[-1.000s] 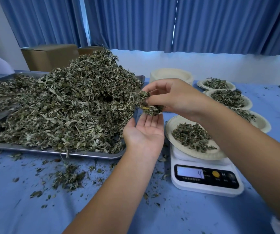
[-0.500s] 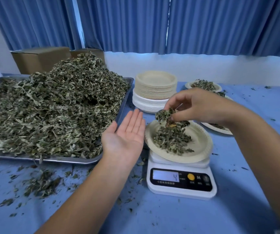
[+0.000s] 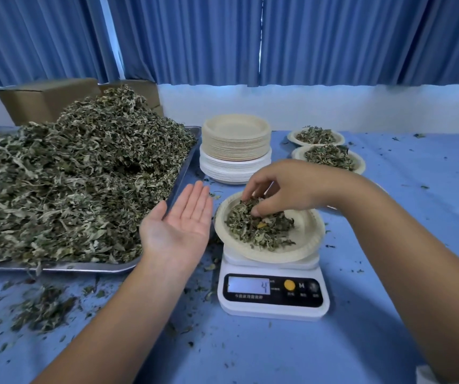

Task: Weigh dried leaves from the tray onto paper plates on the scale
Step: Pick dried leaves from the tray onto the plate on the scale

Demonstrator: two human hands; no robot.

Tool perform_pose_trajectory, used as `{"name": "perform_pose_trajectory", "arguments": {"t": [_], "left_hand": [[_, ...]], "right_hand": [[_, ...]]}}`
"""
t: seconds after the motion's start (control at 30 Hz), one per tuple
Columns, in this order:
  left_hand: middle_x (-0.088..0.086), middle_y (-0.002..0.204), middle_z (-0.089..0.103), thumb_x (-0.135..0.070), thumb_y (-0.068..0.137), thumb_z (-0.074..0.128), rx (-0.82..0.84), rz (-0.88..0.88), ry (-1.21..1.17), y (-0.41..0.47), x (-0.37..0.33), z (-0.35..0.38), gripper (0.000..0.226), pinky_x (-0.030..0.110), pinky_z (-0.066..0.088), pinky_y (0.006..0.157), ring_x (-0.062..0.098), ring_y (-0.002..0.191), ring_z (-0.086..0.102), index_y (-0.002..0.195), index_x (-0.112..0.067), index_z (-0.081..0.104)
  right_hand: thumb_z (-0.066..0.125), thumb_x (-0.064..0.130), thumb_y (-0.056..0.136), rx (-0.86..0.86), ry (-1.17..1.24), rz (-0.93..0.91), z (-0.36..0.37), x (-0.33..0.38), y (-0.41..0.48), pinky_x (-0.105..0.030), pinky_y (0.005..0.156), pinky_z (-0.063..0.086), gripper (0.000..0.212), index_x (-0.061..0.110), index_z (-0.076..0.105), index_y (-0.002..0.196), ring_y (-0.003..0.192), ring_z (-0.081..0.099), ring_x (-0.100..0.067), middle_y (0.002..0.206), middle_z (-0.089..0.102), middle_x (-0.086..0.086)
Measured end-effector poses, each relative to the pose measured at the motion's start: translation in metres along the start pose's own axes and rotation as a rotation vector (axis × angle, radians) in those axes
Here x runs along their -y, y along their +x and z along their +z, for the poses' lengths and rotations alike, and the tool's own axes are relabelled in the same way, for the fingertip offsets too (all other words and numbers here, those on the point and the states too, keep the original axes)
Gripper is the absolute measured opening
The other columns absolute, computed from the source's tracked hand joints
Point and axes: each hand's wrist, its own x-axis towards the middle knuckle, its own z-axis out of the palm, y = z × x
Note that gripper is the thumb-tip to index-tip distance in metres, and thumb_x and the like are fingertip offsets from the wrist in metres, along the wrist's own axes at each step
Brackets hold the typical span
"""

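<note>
Holds left hand (image 3: 178,228) spread flat, palm up, empty, between tray (image 3: 184,167) and scale (image 3: 272,303). Pinches plate leaves (image 3: 264,231) with curled right hand (image 3: 286,189), on paper plate (image 3: 310,231) atop scale, near centre. With bulk dried leaves (image 3: 70,184) heaped in tray, left.

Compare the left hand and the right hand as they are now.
The left hand faces palm up with straight fingers; the right hand faces palm down with curled fingers. The left hand holds nothing, beside the tray; the right hand pinches leaves on the plate atop the scale. Both are bare.
</note>
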Motion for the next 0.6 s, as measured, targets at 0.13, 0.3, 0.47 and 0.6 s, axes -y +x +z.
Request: {"name": "perform_pose_trajectory", "arguments": {"t": [0.13, 0.3, 0.47, 0.6], "left_hand": [[0.025, 0.117, 0.063, -0.030, 0.102, 0.029, -0.008, 0.001, -0.005, 0.0001, 0.0003, 0.0005, 0.050, 0.044, 0.043, 0.101, 0.035, 0.117, 0.056, 0.119, 0.010, 0.055], [0.025, 0.116, 0.063, -0.032, 0.102, 0.030, -0.005, -0.005, -0.009, -0.0003, 0.0003, 0.0003, 0.052, 0.044, 0.042, 0.102, 0.036, 0.116, 0.056, 0.119, 0.010, 0.054], [0.026, 0.114, 0.064, -0.035, 0.101, 0.032, -0.012, -0.011, -0.020, -0.0011, 0.0010, -0.0002, 0.053, 0.044, 0.043, 0.102, 0.037, 0.114, 0.057, 0.119, 0.010, 0.055], [0.026, 0.113, 0.065, -0.036, 0.100, 0.033, -0.016, -0.014, -0.016, -0.0012, 0.0012, -0.0007, 0.054, 0.044, 0.043, 0.102, 0.036, 0.114, 0.058, 0.120, 0.009, 0.055]], "right_hand": [[0.072, 0.040, 0.081, -0.106, -0.019, -0.003, -0.0088, 0.0002, -0.0027, -0.023, 0.083, 0.049, 0.020, 0.035, 0.070, 0.100, 0.093, 0.062, 0.000, 0.098, 0.067, 0.017], [0.072, 0.019, 0.084, -0.161, 0.005, -0.076, -0.0034, 0.0044, 0.0003, -0.020, 0.071, 0.051, 0.005, 0.023, 0.072, 0.087, 0.074, 0.063, -0.001, 0.084, 0.071, 0.010], [0.073, 0.025, 0.082, -0.024, -0.114, 0.030, -0.0011, -0.0003, 0.0002, -0.008, 0.052, 0.042, 0.006, 0.028, 0.069, 0.085, 0.066, 0.057, 0.002, 0.076, 0.063, 0.017], [0.069, 0.038, 0.085, -0.041, -0.102, 0.080, -0.0074, -0.0022, -0.0031, -0.021, 0.062, 0.048, 0.012, 0.026, 0.068, 0.084, 0.070, 0.063, -0.010, 0.080, 0.069, 0.010]]}}
